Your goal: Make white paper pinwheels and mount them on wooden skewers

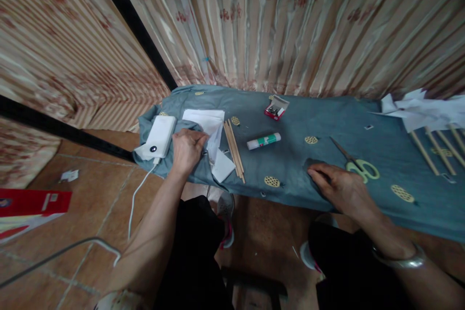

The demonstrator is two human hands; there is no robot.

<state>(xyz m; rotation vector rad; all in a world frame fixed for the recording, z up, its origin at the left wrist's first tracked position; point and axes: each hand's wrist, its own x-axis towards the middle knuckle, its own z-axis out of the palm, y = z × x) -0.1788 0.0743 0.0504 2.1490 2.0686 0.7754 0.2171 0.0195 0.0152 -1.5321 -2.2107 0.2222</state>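
Observation:
My left hand (187, 149) is at the table's left end, thumb and forefinger pinched together at the edge of a sheet of white paper (216, 128). A smaller folded white paper piece (223, 166) lies just right of it, beside several thin wooden sticks (235, 150). My right hand (339, 188) rests low on the cloth, its fingers bent and pressed together; whatever is between them, if anything, is hidden. Scissors with pale green handles (358, 164) lie open just beyond it. Between my hands are a green and white glue stick (264, 141) and a small open red box of metal pins (276, 108).
A grey-blue cloth with pineapple prints (290, 174) covers the narrow table. At its left end sits a white power bank (162, 135) with a cable. White paper pinwheels on sticks (432, 116) lie at the far right. Curtains (272, 24) hang behind; a black pole (134, 24) stands at left.

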